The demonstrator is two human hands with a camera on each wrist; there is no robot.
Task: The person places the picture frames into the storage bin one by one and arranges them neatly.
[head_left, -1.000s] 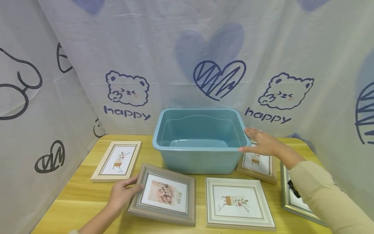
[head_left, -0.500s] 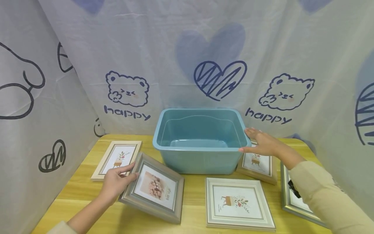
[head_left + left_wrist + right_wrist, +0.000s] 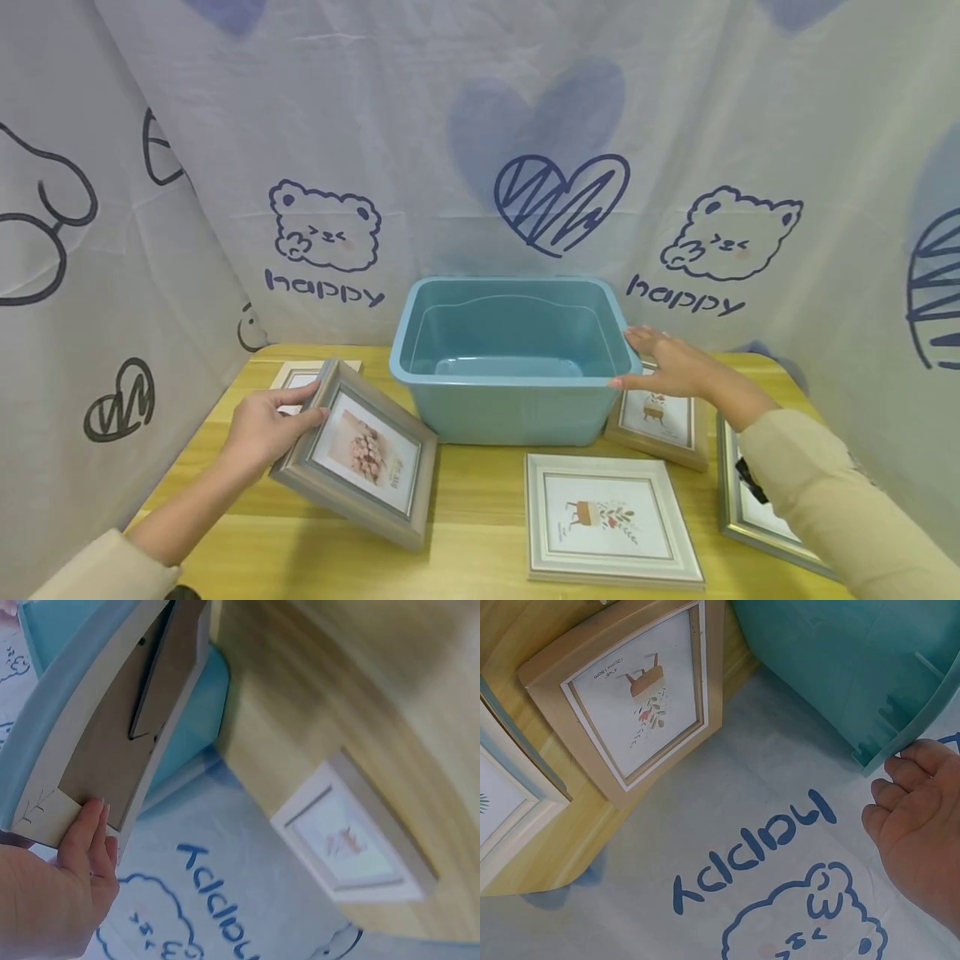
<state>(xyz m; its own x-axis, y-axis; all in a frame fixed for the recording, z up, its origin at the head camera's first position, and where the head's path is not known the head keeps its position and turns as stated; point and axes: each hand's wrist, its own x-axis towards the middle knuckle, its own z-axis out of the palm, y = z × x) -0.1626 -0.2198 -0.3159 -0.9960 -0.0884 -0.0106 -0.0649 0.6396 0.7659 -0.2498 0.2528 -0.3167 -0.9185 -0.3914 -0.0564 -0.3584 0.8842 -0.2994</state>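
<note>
My left hand (image 3: 266,429) pinches a grey-brown picture frame (image 3: 420,467) by its left edge, thumb on the front and fingers behind. The frame is raised and tilted, its pink flower picture facing up and right. In the left wrist view, the fingers (image 3: 88,836) press on its backing, where a stand leg shows. My right hand (image 3: 671,364) rests against the right rim of a blue plastic bin (image 3: 510,412), thumb at the front corner. In the right wrist view its fingertips (image 3: 911,761) touch the outside of the rim. Nothing lies inside the bin.
On the wooden table (image 3: 480,542), a white frame (image 3: 611,575) lies in front of the bin. A tan frame (image 3: 693,433) and a silver-gold frame (image 3: 772,537) lie at the right. A cream frame (image 3: 348,367) at the left is partly covered. A printed curtain (image 3: 450,167) hangs behind.
My left hand has lifted the grey-brown frame, moved it left and farther back, and tipped it more steeply; it now overlaps the cream frame. The right hand has stayed at the bin's rim.
</note>
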